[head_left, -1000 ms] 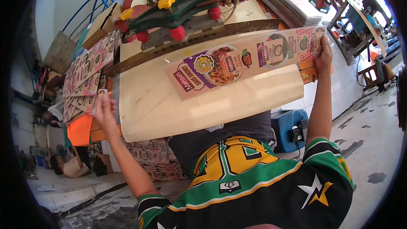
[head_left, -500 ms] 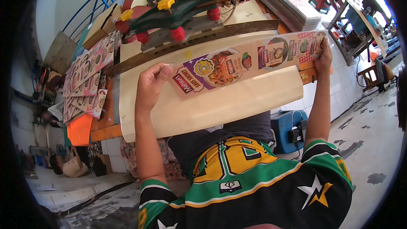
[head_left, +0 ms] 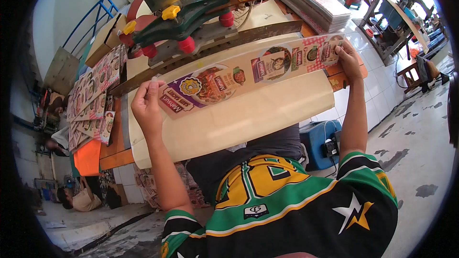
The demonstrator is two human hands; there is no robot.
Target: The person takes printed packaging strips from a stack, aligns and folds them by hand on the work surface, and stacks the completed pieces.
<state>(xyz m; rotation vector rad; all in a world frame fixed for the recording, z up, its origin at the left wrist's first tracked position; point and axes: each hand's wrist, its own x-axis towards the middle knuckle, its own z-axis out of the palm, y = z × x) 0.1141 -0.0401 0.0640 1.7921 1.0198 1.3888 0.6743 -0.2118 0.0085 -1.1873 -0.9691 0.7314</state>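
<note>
Fingers (head_left: 152, 91) of the left hand (head_left: 146, 109) pinch the 10 o'clock end of a glossy printed strip (head_left: 222, 86); the right hand (head_left: 351, 64) has its 2 o'clock end between thumb and fingers, thumb on top. Half a second ago the left hand was nearer the middle; now it and that end of the strip have shifted out towards 9 o'clock, and the strip looks drawn straighter. I'd judge both hands now share control of its slant. It sits over the cream board (head_left: 248, 129); from where I stand I can't tell whether they touch.

As for containers, a cardboard box (head_left: 102, 40) stands at 10 o'clock, beyond the pile of printed sheets (head_left: 91, 91), its contents hidden. At 4 o'clock a blue plastic container (head_left: 313, 136) has a black adapter (head_left: 331, 147) against it; I can't see inside.
</note>
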